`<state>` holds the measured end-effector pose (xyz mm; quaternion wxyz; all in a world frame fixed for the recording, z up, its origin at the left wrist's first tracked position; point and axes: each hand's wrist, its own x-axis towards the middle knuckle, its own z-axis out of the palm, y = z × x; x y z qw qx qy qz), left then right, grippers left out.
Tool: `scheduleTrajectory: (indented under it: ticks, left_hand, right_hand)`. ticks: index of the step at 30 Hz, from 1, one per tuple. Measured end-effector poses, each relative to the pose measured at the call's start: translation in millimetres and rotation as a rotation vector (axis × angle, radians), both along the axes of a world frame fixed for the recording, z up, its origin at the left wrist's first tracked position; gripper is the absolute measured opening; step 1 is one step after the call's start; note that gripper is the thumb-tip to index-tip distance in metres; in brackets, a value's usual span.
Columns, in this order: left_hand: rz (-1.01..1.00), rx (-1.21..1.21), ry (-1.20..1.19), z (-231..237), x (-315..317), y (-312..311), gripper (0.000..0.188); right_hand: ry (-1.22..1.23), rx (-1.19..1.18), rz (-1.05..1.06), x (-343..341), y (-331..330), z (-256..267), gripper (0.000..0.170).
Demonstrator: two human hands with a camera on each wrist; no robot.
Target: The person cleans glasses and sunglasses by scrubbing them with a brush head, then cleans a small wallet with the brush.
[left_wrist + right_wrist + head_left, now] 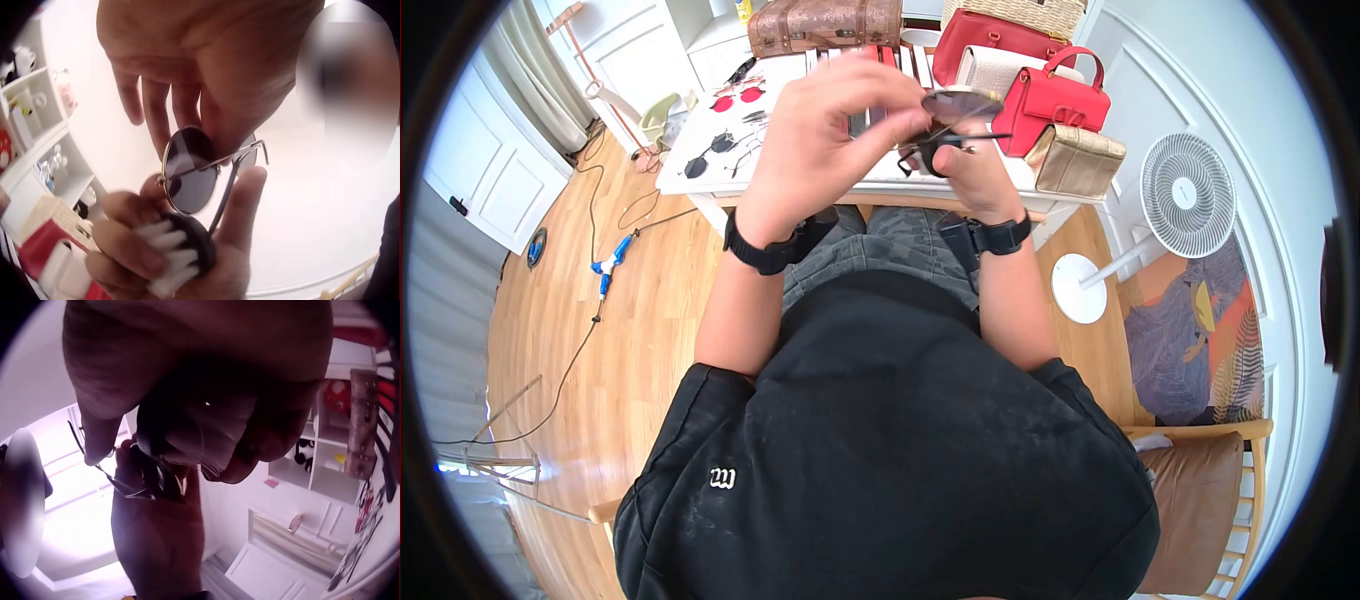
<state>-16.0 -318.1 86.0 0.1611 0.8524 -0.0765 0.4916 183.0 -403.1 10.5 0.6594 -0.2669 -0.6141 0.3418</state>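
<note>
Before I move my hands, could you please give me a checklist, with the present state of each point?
1. Left hand holds the round sunglasses: ok.
2. Right hand holds the brush: ok.
3. Bristles are away from the near lens: ok.
4. One hand is free for another thing: not ok, both are occupied.
5. Lenses have no dust: cannot tell.
6. Red-lensed pair lies on the table: ok.

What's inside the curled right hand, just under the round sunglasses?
A black brush with white bristles. The right hand covers some bristles with its fingers, and the brush's side against the palm can't be seen.
</note>
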Motion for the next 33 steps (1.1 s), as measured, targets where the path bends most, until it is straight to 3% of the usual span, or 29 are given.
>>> scheduleTrajectory:
  ticks: [1, 2, 3, 4, 7, 8, 9, 11, 13, 15, 21, 23, 25, 27, 29, 31, 32, 33]
  left_hand:
    - [0.001, -0.001, 0.000, 6.9, -3.2, -0.4, 0.012]
    - [0.131, 0.187, -0.148, 12.5, -6.5, 0.1, 0.011]
    - [0.261, 0.376, -0.294, 18.5, -9.3, -0.8, 0.010]
    - [0.354, 0.349, -0.249, 22.8, -12.4, -15.8, 0.014]
    - [0.321, 0.326, -0.264, 16.6, -4.6, 3.5, 0.011]
    - [0.340, 0.126, -0.122, 7.4, -6.0, 0.7, 0.010]
    - [0.333, 0.132, -0.124, 4.9, -4.4, -2.7, 0.010]
    - [0.238, -0.166, 0.003, 0.3, 0.2, -7.4, 0.009]
    - [0.225, -0.161, -0.003, -1.6, 4.9, -8.7, 0.011]
    - [0.175, -0.243, 0.041, -3.5, 5.3, -9.1, 0.013]
    - [0.200, -0.488, 0.059, -3.4, 4.4, -8.2, 0.014]
    - [0.189, -0.580, 0.051, -0.1, 2.7, -12.5, 0.015]
    - [0.184, -0.671, 0.040, 2.0, 1.1, -12.6, 0.018]
    - [0.163, -0.655, 0.112, 2.7, -0.3, -7.6, 0.024]
    - [0.133, -0.665, 0.071, -7.2, 7.0, 1.1, 0.027]
    - [0.095, -0.673, 0.032, -9.6, 8.8, 2.8, 0.031]
    - [0.087, -0.655, 0.093, -8.6, 6.8, 3.5, 0.031]
    - [0.080, -0.638, 0.155, -7.5, 5.8, 3.5, 0.031]
  right_hand:
    - [-0.161, 0.003, -0.124, 5.3, -6.1, 6.8, 0.043]
    - [-0.191, 0.000, -0.167, 9.8, -11.9, 15.3, 0.030]
    - [-0.140, -0.013, -0.236, 5.5, -16.5, 20.6, 0.025]
    - [-0.039, -0.048, -0.282, 7.2, -16.5, 19.8, 0.022]
    - [0.227, 0.028, -0.281, 5.5, -9.7, 23.2, 0.013]
    - [0.289, 0.040, -0.292, 3.2, -8.7, 23.6, 0.015]
    - [0.352, 0.055, -0.305, 0.9, -7.9, 24.5, 0.017]
    - [0.386, 0.037, -0.312, 0.3, -4.5, 21.7, 0.022]
    - [0.423, 0.013, -0.317, 3.1, -4.7, 20.9, 0.027]
    - [0.337, -0.046, -0.177, 3.8, -6.3, 19.9, 0.035]
    - [0.118, -0.086, -0.335, -9.6, -6.5, 25.3, 0.045]
    - [-0.067, -0.275, -0.154, -7.9, -12.4, 25.9, 0.049]
    - [-0.206, -0.175, -0.200, -10.8, -10.1, 24.2, 0.053]
    - [-0.620, -0.425, -0.078, -8.7, -23.0, 34.0, 0.055]
    - [-0.644, -0.394, 0.014, -12.4, -24.8, 36.7, 0.055]
    - [-0.448, -0.119, 0.018, -18.6, -20.5, 25.6, 0.054]
    - [-0.360, -0.152, 0.034, -17.2, -23.0, 25.4, 0.055]
    - [-0.377, -0.111, 0.004, -16.3, -30.3, 33.1, 0.064]
